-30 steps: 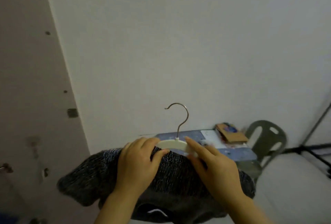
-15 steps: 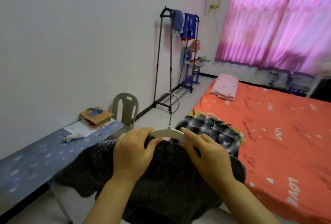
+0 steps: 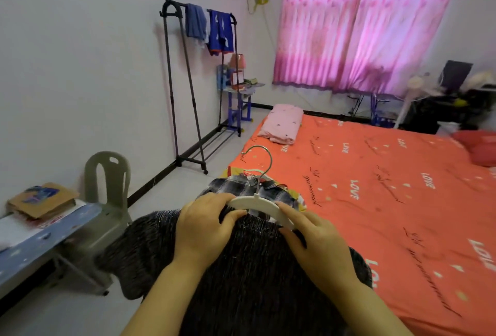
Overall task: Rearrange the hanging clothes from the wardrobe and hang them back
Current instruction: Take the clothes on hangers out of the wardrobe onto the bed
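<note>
A dark grey knitted sweater (image 3: 252, 276) hangs on a white hanger (image 3: 257, 203) with a metal hook, held in front of me. My left hand (image 3: 204, 228) grips the hanger's left shoulder together with the knit. My right hand (image 3: 319, 244) holds the right shoulder, fingers pinching the fabric at the hanger's end. Just beyond the hanger a plaid shirt (image 3: 241, 184) lies in a small pile at the corner of the orange bed (image 3: 389, 190). A black clothes rack (image 3: 198, 88) stands against the left wall with two blue garments (image 3: 209, 29) on its top rail.
A grey plastic chair (image 3: 107, 188) and a blue table (image 3: 40, 244) with a cardboard box stand at the left. A pink pillow (image 3: 281, 123) lies on the bed. Pink curtains (image 3: 362, 24) cover the window. A small blue shelf (image 3: 239, 94) stands past the rack.
My view has swung right from a bare wall to the room with the bed and rack. Both hands have kept their hold on the hanger and sweater.
</note>
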A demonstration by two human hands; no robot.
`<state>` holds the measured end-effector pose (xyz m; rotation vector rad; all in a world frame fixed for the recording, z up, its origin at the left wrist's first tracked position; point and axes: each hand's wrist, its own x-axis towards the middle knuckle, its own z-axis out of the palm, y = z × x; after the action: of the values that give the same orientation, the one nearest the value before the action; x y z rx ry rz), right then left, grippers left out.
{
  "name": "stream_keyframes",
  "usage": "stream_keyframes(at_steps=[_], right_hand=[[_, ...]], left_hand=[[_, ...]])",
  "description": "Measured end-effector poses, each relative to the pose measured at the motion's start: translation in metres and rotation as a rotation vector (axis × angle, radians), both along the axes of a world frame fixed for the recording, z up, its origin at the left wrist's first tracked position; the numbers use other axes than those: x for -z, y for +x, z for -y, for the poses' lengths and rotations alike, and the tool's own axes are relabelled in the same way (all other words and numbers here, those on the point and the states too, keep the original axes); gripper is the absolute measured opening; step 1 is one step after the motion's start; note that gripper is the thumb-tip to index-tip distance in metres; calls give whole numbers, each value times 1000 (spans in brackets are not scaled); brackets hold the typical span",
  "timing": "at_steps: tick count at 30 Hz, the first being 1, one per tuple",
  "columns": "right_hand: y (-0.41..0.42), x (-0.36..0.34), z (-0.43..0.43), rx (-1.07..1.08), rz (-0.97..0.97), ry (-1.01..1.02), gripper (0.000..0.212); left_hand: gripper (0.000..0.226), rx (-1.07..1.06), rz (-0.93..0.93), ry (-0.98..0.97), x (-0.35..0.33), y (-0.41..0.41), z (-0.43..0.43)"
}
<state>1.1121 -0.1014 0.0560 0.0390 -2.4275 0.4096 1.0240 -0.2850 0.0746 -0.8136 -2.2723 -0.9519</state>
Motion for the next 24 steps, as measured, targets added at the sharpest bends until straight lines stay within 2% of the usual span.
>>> stream_keyframes(at_steps=[8,14,24], right_hand=[[-84,23,-61,18,13,-2,49],[-178,52,-87,69,45,-27,50],[-314,96,-118,118,202,-173,52]], left_hand=[[19,36,78,-2,26,-88,-61],[20,90,123,-20,57,-194,-92],[18,139,266,-115,99,-342,-134]])
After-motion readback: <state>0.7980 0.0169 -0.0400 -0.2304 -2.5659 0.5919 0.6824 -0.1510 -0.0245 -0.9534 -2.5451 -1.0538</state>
